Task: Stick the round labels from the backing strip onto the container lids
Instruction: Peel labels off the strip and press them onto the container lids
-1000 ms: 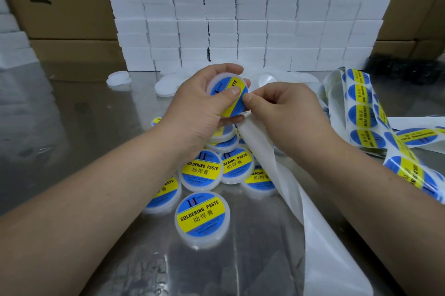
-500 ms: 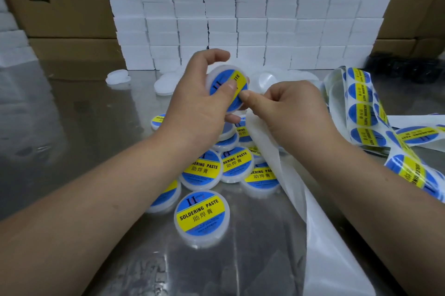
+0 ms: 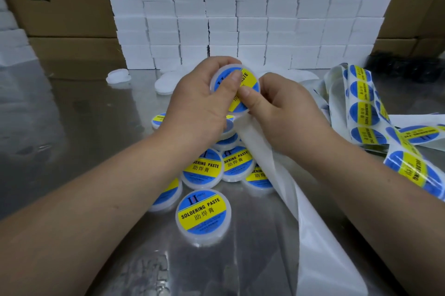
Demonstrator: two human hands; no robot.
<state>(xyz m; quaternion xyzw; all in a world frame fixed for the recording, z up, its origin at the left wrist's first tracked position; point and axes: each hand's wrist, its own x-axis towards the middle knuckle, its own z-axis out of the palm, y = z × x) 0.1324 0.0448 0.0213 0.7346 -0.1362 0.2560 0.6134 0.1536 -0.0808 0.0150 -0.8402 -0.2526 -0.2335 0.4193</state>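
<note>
A wall of small white boxes (image 3: 240,18) stands at the back, with brown cartons (image 3: 60,6) on either side. In front of it is a shiny metal counter (image 3: 72,127).

You hold one round tub above the counter, in the middle of the view. Your left grip (image 3: 199,103) is curled round its rim, and the thumb presses flat on the lid (image 3: 218,74). A blue and yellow label (image 3: 250,81) already covers most of that lid. Your right grip (image 3: 289,112) has curled fingers and its thumb on the label's lower edge. The bare white strip (image 3: 313,223) runs out from under it, so it seems to be pinching the strip.

The tub looks light, stiff and smooth, so hold it by the rim. The label is thin, soft and sticky, so it is likely to crease or trap air; handle it by an edge and smooth it outward. The strip is limp and slick.

Below your hands is a pile (image 3: 204,168) of labelled tubs, some overlapping. All are closed, so their contents are hidden; the labels read "Soldering Paste". Unlabelled white lids (image 3: 166,83) lie near the boxes. To your right lies a loose length of full strip (image 3: 363,107), with its labels not yet peeled.
</note>
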